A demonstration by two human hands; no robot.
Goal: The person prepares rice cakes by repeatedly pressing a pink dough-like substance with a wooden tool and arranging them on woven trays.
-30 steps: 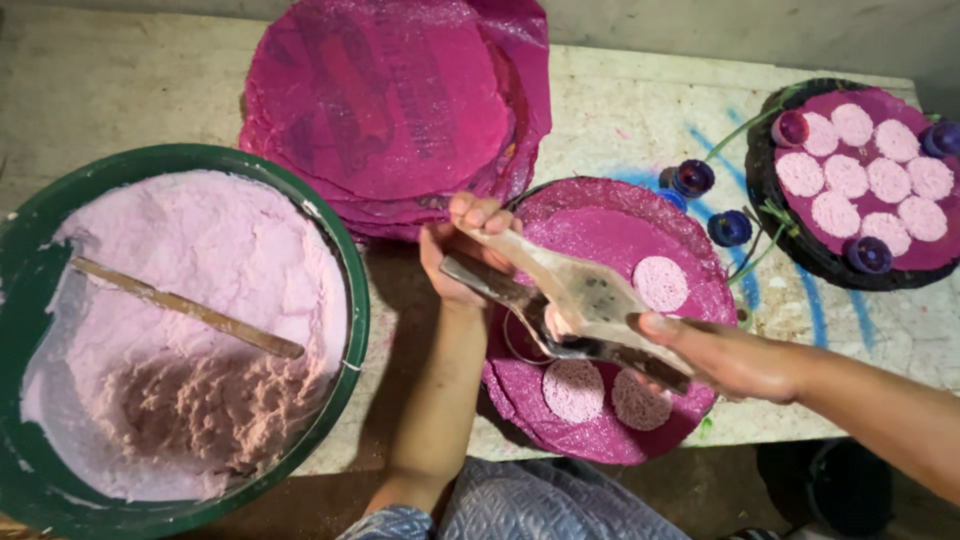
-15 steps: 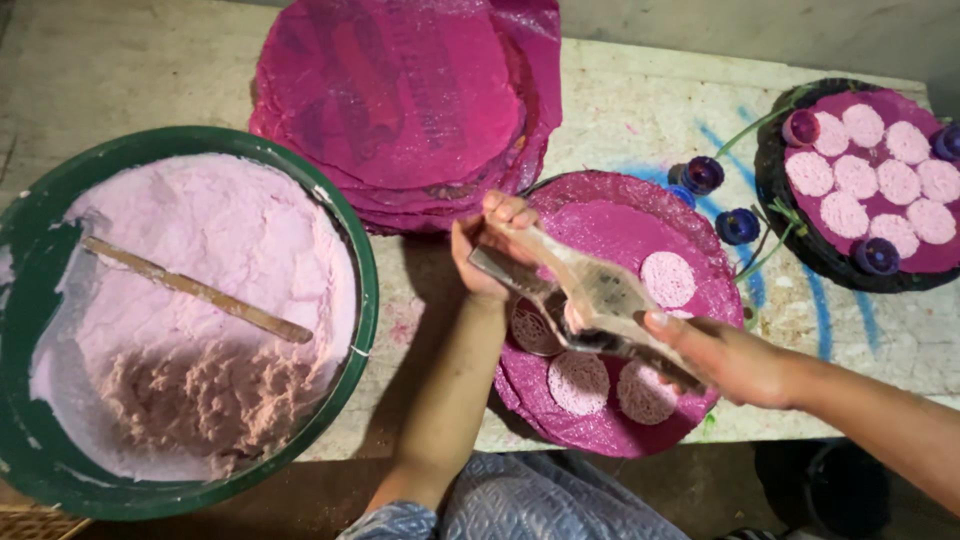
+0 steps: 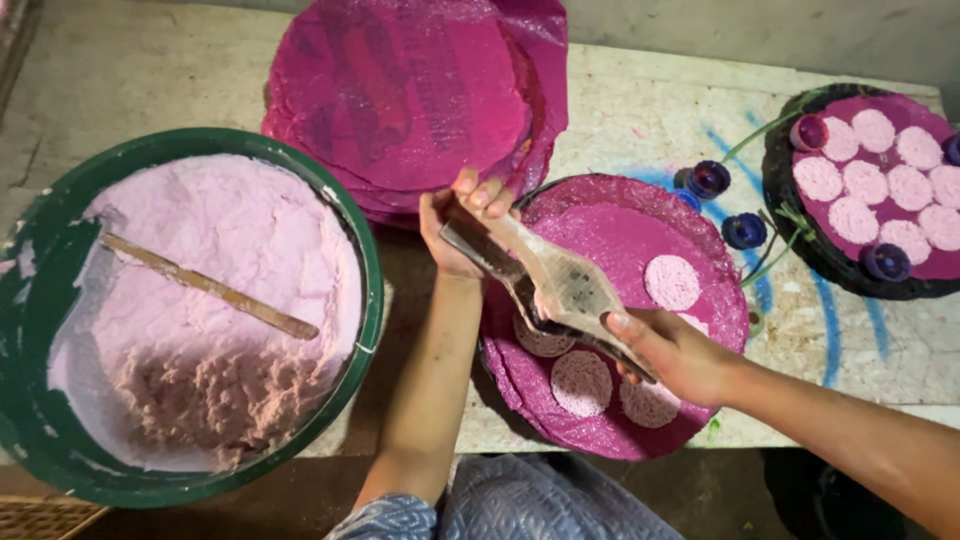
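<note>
Small hand-production workshop, informal, likely a food or craft paste operation: a rough, stained pale slab worktop [image 3: 650, 130] marked with blue paint streaks carries a large green round basin [image 3: 365, 300] full of pale pink paste, a flat wooden stick [image 3: 205, 285] lying in it. A stack of round magenta plastic-covered trays [image 3: 400, 90] sits at the back, one such tray [image 3: 620, 220] in front holds pressed pink discs [image 3: 672, 282], and a dark round basket tray [image 3: 800, 230] at the right is filled with rows of the same discs. Batch quantities, repeated identical pieces and worn, paste-smeared gear point to manual piecework rather than a home kitchen.
</note>
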